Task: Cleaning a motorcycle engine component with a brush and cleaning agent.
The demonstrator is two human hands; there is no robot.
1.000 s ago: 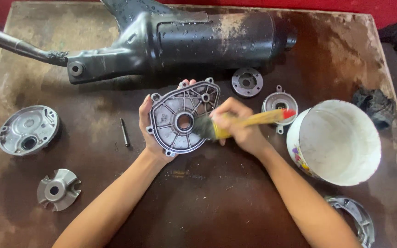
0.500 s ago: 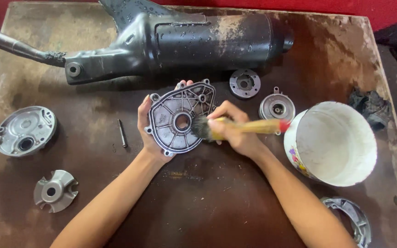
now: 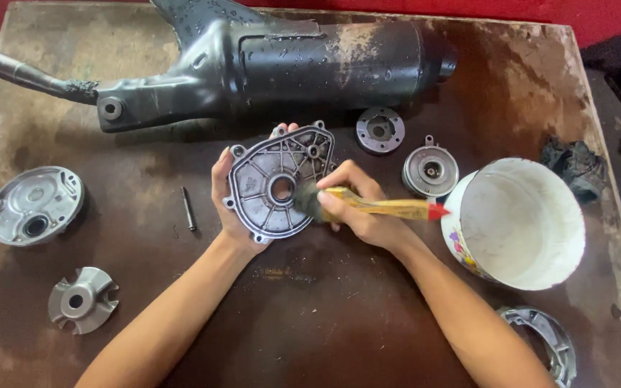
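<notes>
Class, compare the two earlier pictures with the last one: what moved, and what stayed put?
The right hand worked the paintbrush a little across the metal cover, its bristles staying near the centre hole. The left hand kept holding the cover tilted up. Nothing was picked up or let go. The white bucket, exhaust pipe and loose parts stayed.

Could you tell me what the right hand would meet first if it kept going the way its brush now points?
The right hand aims the brush leftward, bristles already at the grey metal cover held up by the left hand. The cover comes first, near its centre hole, though depth is unclear.
</notes>
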